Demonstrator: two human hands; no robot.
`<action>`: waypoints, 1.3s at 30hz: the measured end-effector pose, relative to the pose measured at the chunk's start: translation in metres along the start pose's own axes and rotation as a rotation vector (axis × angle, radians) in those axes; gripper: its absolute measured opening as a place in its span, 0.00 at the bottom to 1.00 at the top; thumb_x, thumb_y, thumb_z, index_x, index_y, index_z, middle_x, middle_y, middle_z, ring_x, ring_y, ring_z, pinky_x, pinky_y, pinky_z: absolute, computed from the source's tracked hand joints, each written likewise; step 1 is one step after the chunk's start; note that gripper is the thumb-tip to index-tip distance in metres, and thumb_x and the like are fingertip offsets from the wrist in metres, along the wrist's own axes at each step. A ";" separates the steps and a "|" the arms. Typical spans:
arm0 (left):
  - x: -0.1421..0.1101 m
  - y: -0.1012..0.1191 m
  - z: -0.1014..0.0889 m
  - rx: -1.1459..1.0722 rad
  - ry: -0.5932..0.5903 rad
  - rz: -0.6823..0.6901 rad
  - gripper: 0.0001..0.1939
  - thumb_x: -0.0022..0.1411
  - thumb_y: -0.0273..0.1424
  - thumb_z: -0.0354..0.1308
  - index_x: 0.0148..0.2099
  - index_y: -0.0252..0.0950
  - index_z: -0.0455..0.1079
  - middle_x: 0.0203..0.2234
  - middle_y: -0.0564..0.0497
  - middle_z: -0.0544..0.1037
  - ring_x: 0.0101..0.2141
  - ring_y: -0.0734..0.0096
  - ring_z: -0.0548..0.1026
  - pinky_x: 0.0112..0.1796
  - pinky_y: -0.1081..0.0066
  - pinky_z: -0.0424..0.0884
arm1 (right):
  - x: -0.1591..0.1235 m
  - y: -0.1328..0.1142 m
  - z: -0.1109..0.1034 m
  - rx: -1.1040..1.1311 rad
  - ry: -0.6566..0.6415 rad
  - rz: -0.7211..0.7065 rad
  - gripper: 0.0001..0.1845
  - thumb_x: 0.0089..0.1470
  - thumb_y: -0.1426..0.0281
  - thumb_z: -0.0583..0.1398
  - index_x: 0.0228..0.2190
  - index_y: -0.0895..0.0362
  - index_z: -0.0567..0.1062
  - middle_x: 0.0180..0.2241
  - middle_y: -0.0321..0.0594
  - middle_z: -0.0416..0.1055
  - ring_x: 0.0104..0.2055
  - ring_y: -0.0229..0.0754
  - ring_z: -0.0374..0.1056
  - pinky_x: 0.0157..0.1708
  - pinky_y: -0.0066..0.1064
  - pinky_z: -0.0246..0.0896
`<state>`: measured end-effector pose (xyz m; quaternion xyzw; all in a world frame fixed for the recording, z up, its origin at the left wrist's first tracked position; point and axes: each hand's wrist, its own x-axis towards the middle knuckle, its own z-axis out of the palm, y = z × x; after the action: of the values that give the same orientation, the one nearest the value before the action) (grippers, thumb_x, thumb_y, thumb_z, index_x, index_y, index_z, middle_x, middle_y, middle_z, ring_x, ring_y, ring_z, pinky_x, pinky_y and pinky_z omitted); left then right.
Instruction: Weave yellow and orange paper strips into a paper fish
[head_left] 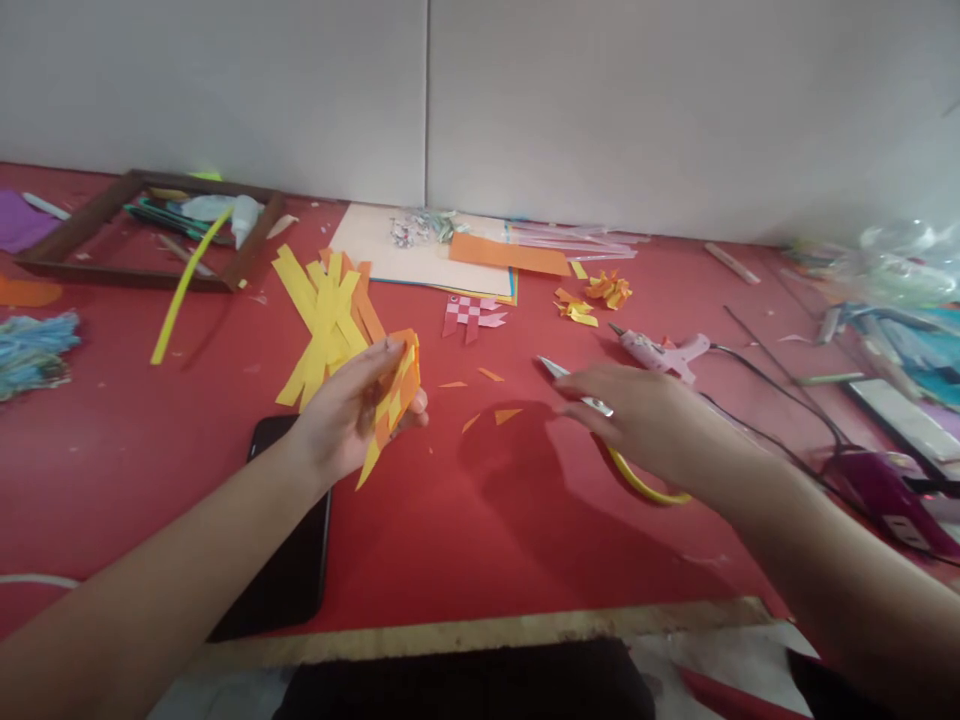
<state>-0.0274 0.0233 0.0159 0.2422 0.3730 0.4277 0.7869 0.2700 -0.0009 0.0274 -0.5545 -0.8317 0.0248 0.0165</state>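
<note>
My left hand [352, 410] gripped the woven orange-and-yellow paper piece [395, 400] above the red desk [420, 540]; I judged it light, easily creased, best pinched at its woven middle. My right hand [645, 415] covered the yellow-handled metal scissors [555, 368]; I couldn't tell whether it clasped them. I counted one pink checkered paper fish [466, 316], one pink glue gun [664, 352], four small orange paper scraps [508, 416].

No text, label, number or sign can be read.
</note>
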 end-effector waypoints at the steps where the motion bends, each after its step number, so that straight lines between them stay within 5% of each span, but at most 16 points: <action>1: 0.000 0.001 0.000 -0.016 0.015 -0.002 0.11 0.51 0.35 0.69 0.32 0.37 0.71 0.15 0.60 0.69 0.20 0.76 0.72 0.25 0.75 0.75 | 0.015 -0.005 0.005 0.032 -0.038 -0.064 0.18 0.60 0.59 0.56 0.48 0.52 0.74 0.45 0.41 0.76 0.47 0.47 0.71 0.45 0.37 0.65; 4: 0.001 0.002 -0.001 -0.050 0.056 0.007 0.11 0.51 0.34 0.68 0.32 0.37 0.70 0.16 0.60 0.69 0.20 0.77 0.72 0.24 0.76 0.74 | 0.054 -0.012 0.019 0.167 -0.149 -0.206 0.34 0.50 0.52 0.65 0.53 0.59 0.70 0.49 0.50 0.71 0.51 0.52 0.66 0.47 0.39 0.63; 8: 0.003 0.003 0.000 -0.061 0.069 0.005 0.11 0.52 0.35 0.68 0.31 0.37 0.69 0.16 0.61 0.69 0.19 0.78 0.72 0.24 0.76 0.74 | 0.078 -0.015 0.025 0.313 -0.186 -0.244 0.21 0.51 0.58 0.65 0.42 0.58 0.74 0.41 0.45 0.71 0.45 0.48 0.67 0.43 0.36 0.61; 12: 0.005 0.002 -0.001 -0.073 0.055 -0.024 0.10 0.52 0.34 0.68 0.31 0.37 0.69 0.16 0.61 0.68 0.19 0.78 0.72 0.24 0.76 0.74 | 0.075 -0.024 0.023 0.391 -0.221 -0.268 0.04 0.58 0.71 0.59 0.34 0.57 0.75 0.36 0.41 0.72 0.39 0.42 0.67 0.42 0.33 0.60; 22: 0.006 0.005 0.001 -0.131 0.114 0.001 0.06 0.56 0.31 0.64 0.31 0.35 0.70 0.16 0.59 0.69 0.18 0.78 0.71 0.24 0.75 0.75 | 0.066 -0.033 0.025 0.127 -0.266 -0.357 0.11 0.58 0.80 0.51 0.36 0.58 0.71 0.40 0.46 0.70 0.40 0.43 0.64 0.40 0.32 0.57; 27: 0.008 0.004 -0.002 -0.149 0.120 -0.003 0.06 0.57 0.31 0.63 0.31 0.36 0.71 0.17 0.59 0.70 0.18 0.78 0.71 0.24 0.75 0.74 | 0.064 -0.038 0.025 0.147 -0.270 -0.243 0.09 0.60 0.76 0.52 0.39 0.57 0.71 0.40 0.43 0.72 0.39 0.42 0.67 0.37 0.30 0.56; 33: 0.008 0.006 -0.001 -0.190 0.147 -0.010 0.04 0.59 0.28 0.60 0.31 0.34 0.71 0.18 0.57 0.72 0.18 0.78 0.72 0.24 0.74 0.75 | 0.055 -0.053 0.019 0.056 -0.265 -0.325 0.14 0.56 0.83 0.50 0.36 0.61 0.73 0.38 0.48 0.71 0.40 0.44 0.65 0.40 0.32 0.55; 39: 0.007 0.008 0.002 -0.205 0.165 0.019 0.03 0.56 0.27 0.61 0.31 0.34 0.71 0.18 0.57 0.73 0.17 0.79 0.71 0.23 0.76 0.75 | 0.054 -0.058 0.021 0.006 -0.228 -0.227 0.15 0.54 0.85 0.51 0.39 0.63 0.73 0.39 0.48 0.71 0.39 0.44 0.65 0.40 0.32 0.57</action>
<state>-0.0273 0.0332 0.0205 0.1280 0.3883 0.4897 0.7701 0.1951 0.0264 0.0099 -0.4503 -0.8855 0.0879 -0.0736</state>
